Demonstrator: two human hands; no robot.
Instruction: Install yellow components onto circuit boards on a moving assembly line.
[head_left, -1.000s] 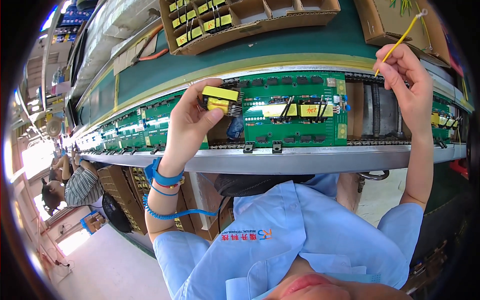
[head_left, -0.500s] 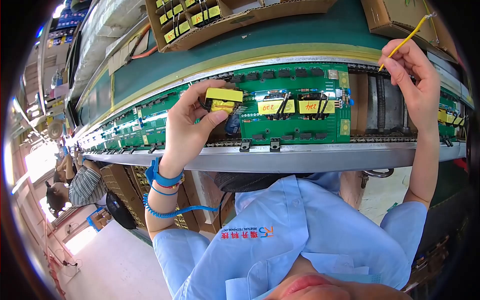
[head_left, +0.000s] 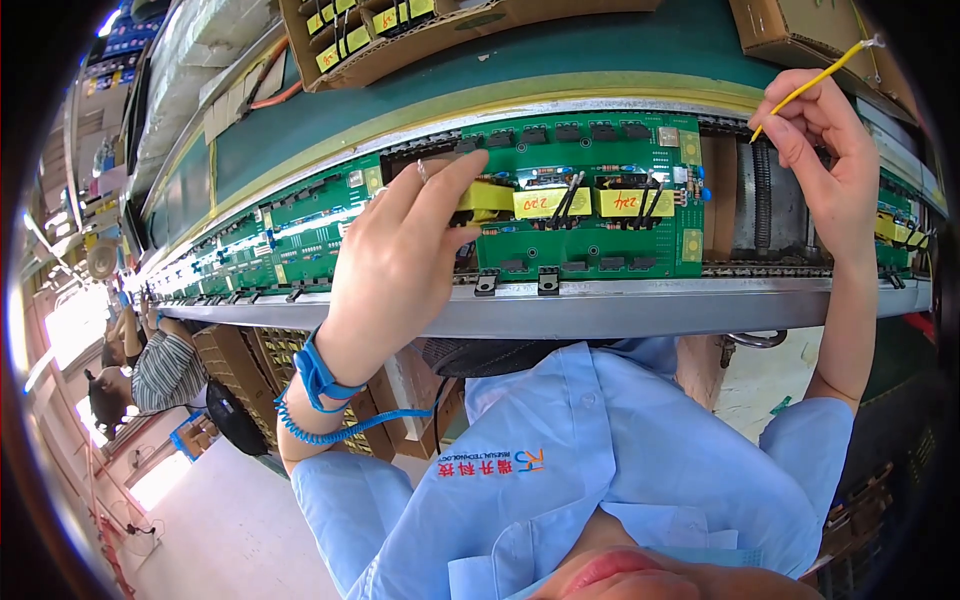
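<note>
My left hand point(head_left: 405, 240) is closed on a yellow-taped transformer point(head_left: 487, 200), its fingers covering much of it. That transformer sits at the left end of a green circuit board point(head_left: 560, 250), in line with two more yellow transformers point(head_left: 540, 203) with black leads. Whether its pins are in the board's holes is hidden. My right hand point(head_left: 822, 150) pinches a yellow wire point(head_left: 820, 88) above the conveyor gap, right of the board. The wire slants up to the right, and its upper end shows bare metal. A blue coiled wrist strap point(head_left: 325, 375) is on my left wrist.
The board rests on a chain conveyor with a metal front rail point(head_left: 620, 306). More green boards point(head_left: 310, 240) line it to the left. A cardboard box of transformers point(head_left: 450, 28) and another carton point(head_left: 790, 40) stand behind. Other people point(head_left: 165, 365) sit far left.
My left hand has turned over and brought the transformer down and right onto the board beside the other two. My right hand stays nearly in place with the wire.
</note>
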